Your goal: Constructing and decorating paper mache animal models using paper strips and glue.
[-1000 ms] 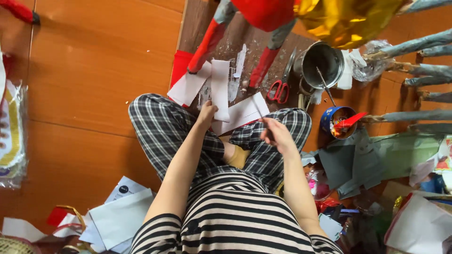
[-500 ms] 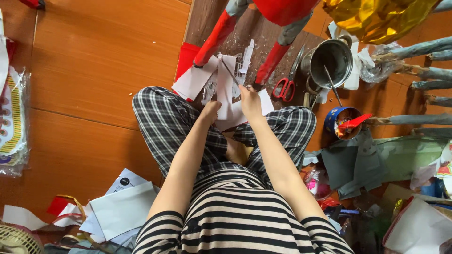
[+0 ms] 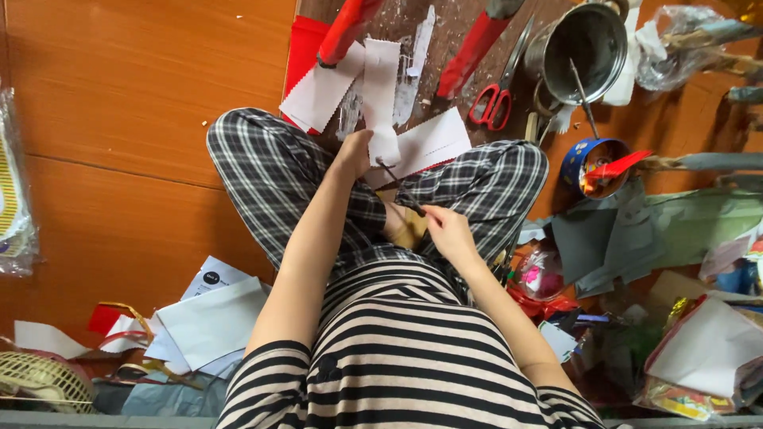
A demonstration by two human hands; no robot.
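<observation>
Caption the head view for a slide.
Seated cross-legged, left hand pins a white paper strip while right hand holds a thin dark stick to it.

Even, bright daylight fills the scene, with soft shadows pooling under the crossed legs and a dull glare on the steel pot at one o'clock. Focus holds at centre; wide-lens stretching and slight softness show toward the wooden floor and clutter at the edges.

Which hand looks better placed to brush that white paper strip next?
Probably the right hand: it already holds the thin brush, whose tip touches the white paper strip. The left hand is busy pinning that strip down.
</observation>
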